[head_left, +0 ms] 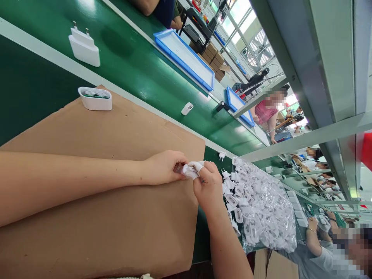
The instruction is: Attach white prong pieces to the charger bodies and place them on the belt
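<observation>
Together, left hand (165, 167), right hand (209, 186) gripping one white piece (181, 169), one cardboard sheet (116, 224)

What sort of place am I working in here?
Probably a factory assembly line: a long green belt carries white plug housings, a bag bulges with similar parts, and other people sit along the benches.
</observation>
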A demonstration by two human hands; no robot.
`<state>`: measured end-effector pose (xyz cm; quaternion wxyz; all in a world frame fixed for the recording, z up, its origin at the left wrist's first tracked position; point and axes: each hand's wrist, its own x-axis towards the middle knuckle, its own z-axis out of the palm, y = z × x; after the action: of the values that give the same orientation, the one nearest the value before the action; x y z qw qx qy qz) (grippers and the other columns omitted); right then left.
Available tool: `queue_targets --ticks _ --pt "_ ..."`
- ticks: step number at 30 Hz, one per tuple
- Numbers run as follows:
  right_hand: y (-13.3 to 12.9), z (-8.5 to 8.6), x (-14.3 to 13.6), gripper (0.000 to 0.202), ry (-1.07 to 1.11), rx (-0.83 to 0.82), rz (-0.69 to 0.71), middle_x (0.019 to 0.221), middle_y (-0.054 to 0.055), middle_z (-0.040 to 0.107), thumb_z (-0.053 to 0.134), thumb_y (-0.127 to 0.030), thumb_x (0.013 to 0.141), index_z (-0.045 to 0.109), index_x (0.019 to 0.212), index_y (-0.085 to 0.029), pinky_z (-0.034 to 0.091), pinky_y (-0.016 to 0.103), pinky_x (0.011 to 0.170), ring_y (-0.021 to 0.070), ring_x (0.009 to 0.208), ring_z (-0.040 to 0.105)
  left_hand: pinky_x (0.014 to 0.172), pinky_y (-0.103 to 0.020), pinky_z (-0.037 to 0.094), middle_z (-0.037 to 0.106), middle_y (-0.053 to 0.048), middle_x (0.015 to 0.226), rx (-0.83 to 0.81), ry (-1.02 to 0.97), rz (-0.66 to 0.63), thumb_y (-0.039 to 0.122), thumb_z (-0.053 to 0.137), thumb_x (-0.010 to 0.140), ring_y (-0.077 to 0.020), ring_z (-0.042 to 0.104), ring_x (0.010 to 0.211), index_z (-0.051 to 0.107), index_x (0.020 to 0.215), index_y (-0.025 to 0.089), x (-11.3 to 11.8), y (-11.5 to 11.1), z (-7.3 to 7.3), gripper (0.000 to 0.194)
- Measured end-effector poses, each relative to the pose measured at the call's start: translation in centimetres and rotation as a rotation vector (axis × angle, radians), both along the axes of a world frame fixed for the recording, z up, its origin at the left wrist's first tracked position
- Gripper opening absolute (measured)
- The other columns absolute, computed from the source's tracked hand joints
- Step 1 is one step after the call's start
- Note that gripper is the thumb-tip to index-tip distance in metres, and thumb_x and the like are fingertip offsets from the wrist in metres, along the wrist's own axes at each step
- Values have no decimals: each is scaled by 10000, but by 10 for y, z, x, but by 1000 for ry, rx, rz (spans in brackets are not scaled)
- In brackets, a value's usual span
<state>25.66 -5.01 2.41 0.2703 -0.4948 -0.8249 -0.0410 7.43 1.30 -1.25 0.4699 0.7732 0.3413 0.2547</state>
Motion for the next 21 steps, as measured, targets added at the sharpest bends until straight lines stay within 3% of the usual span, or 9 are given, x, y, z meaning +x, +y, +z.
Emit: queue_targets --ticks 8,11,14,17,19,21 --pt "-1 -5 -1 259 -38 26 -52 712 22 520 492 -1 791 594 685 -213 345 300 601 183 691 439 630 -309 400 602 -23 767 61 7 20 495 628 763 -198 561 704 590 721 206 1 -2 -1 294" --pt "-2 -10 -1 236 58 -18 -92 770 31 606 550 -76 866 735 901 -219 412 308 653 191 729 501 628 -303 412 629 -23 777 71 -18 29 489 615 795 -197 576 702 615 774 208 1 -8 -2 282" --pt "2 -16 6 342 283 -152 -137 956 43 701 610 -239 925 702 1254 -249 510 326 776 195 833 600 636 -296 434 679 -17 814 62 -47 13 472 603 822 -200 605 708 670 921 215 2 -8 -2 283" --pt "19 -16 27 515 449 -193 -266 1265 98 675 518 -362 987 527 1490 -251 535 389 944 229 1078 643 671 -302 456 718 -27 872 130 -15 86 473 618 825 -218 638 756 690 971 214 7 13 2 305" --pt "33 -16 45 552 354 -140 -444 1453 169 561 497 -383 992 503 1512 -198 432 488 1116 311 1371 500 708 -310 467 737 -36 931 203 72 223 469 611 847 -236 662 819 694 996 219 13 42 6 303" --pt "46 -18 59 545 200 -230 -604 1492 235 511 523 -335 970 539 1476 -134 327 558 1183 387 1487 369 727 -318 474 749 -48 987 235 194 375 459 588 879 -258 683 880 691 1042 226 20 78 11 303"
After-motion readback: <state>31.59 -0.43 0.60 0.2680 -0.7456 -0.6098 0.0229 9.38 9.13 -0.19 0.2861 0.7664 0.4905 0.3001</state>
